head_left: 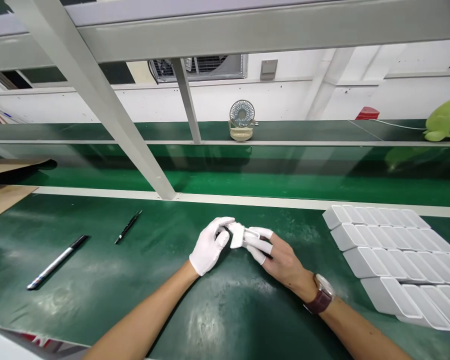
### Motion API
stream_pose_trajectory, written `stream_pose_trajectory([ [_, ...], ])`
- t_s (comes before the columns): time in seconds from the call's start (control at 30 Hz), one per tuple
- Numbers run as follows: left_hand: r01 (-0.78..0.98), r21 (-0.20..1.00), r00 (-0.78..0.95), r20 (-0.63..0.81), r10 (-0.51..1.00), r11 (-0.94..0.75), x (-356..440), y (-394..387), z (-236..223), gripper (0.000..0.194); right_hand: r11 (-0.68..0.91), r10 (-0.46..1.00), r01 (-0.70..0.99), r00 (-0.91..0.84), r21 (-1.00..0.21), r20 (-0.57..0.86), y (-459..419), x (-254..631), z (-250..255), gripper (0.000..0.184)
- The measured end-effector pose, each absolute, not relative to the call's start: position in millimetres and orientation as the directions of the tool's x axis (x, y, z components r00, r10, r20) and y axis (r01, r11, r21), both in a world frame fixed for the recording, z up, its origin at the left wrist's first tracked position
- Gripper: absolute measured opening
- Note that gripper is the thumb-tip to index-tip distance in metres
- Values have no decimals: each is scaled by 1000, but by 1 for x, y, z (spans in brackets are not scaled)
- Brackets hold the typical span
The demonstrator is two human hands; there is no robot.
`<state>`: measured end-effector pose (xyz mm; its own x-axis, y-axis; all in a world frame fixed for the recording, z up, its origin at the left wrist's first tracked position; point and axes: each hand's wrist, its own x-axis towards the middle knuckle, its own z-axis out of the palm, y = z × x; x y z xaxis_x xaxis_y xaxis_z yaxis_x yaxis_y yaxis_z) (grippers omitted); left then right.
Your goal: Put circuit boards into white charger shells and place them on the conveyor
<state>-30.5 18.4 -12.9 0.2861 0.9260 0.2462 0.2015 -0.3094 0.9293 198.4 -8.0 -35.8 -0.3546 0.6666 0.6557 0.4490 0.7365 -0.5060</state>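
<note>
A small white piece (237, 236) with a flat, roughly square face is held just above the green tabletop, in the middle of the view. My left hand (207, 250), in a white glove, pinches its left side with curled fingers and thumb. From the right, my right hand (281, 254) grips the other side; white covers sit on several of its fingers, and a watch is on that wrist. Fingers hide part of the piece, so its exact kind cannot be made out.
Rows of white narrow bins (390, 255) stand on the right. A white-barrelled pen (58, 262) and a thin black pen (128, 227) lie to the left. Brown cardboard (7, 197) sits far left. Beyond the slanted metal post (108, 110), a shelf holds a small fan (242, 120).
</note>
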Motion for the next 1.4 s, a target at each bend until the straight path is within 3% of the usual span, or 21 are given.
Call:
stream_pose_trajectory([
  [0.07, 189, 927, 288, 263, 921, -324, -32, 16, -14, 53, 716, 690, 432, -321, -548, 649, -8, 199, -33, 51],
  [0.27, 175, 957, 323, 165, 932, -230, -23, 13, -14, 61, 676, 736, 436, -433, -593, 520, -8, 194, -35, 40],
  [0.43, 285, 922, 378, 145, 914, -264, -19, 13, -13, 49, 657, 754, 484, -398, -578, 523, -8, 191, -41, 43],
  [0.57, 413, 848, 405, 154, 901, -331, -20, 14, -14, 38, 667, 745, 514, -438, -540, 503, -7, 191, -40, 32],
  [0.7, 431, 831, 422, 160, 892, -353, -20, 17, -15, 36, 634, 773, 479, -414, -607, 480, -6, 190, -39, 27],
  [0.77, 412, 839, 414, 173, 894, -354, -19, 18, -16, 37, 559, 825, 407, -357, -723, 437, -3, 190, -41, 31],
  [0.87, 440, 836, 377, 159, 913, -327, -14, 15, -19, 56, 239, 956, 107, -198, -965, 215, 4, 193, -43, 37],
  [0.97, 556, 747, 352, 187, 917, -365, -8, 9, -25, 82, -13, 978, -91, -210, -996, 7, 10, 198, -42, 43],
  [1.17, 536, 571, 420, 458, 783, -621, -5, 3, -30, 56, -48, 947, 38, -317, -998, -58, 1, 201, -27, 42],
  [1.4, 535, 541, 399, 515, 758, -649, -1, -1, -21, 52, -33, 942, 133, -326, -991, -75, -2, 199, -26, 50],
])
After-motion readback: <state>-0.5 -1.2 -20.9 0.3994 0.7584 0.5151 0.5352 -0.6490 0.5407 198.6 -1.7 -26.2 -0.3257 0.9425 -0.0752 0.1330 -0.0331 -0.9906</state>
